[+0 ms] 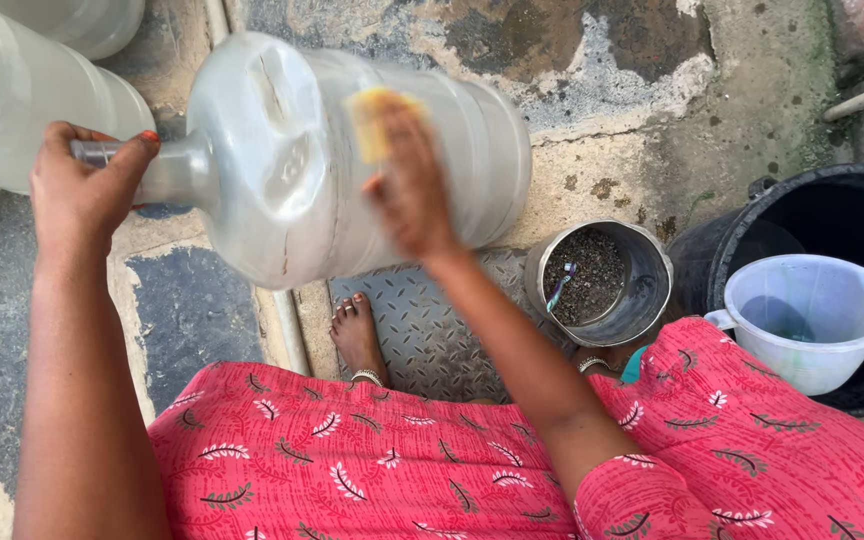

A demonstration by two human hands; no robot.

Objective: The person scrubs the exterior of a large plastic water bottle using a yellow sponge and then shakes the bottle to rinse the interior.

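A large translucent water jug (282,200) lies on its side in front of me, neck pointing left. My left hand (87,185) grips the neck of the jug. Blurred by motion, my right hand (412,185) presses a yellow sponge (377,120) against the jug's shoulder. The jug's body looks wet and cloudy.
A metal pot (642,260) with dark grit and a small brush stands at right on a ribbed metal plate (432,340). A black bucket (852,200) holds a pale plastic pitcher (807,320). More translucent jugs (12,90) stand at upper left. My bare foot (357,335) rests below the jug.
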